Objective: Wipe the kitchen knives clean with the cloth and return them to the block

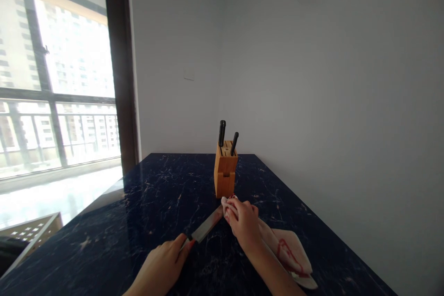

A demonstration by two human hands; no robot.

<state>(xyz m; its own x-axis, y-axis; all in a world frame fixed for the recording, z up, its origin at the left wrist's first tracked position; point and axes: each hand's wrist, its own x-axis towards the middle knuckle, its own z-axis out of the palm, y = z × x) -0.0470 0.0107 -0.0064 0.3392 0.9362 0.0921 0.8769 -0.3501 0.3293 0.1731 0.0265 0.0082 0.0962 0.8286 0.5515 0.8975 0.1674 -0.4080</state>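
Note:
My left hand [166,261] is closed around the dark handle of a kitchen knife [207,226], whose broad blade points away to the upper right. At the far end of the blade, my right hand [243,222] grips a bunched pale cloth [286,252] with red markings. The cloth covers the knife's tip, and its loose part trails under my right forearm onto the table. Just beyond the cloth a wooden knife block [226,176] stands upright. Two black-handled knives stick out of its top, a taller one [222,133] at left and another [235,143] at right.
The dark blue marbled table [166,189] runs back to a grey wall [312,78], which also borders its right side. A large window [76,69] is on the left. A chair-like frame with a perforated panel [33,231] stands by the table's left edge.

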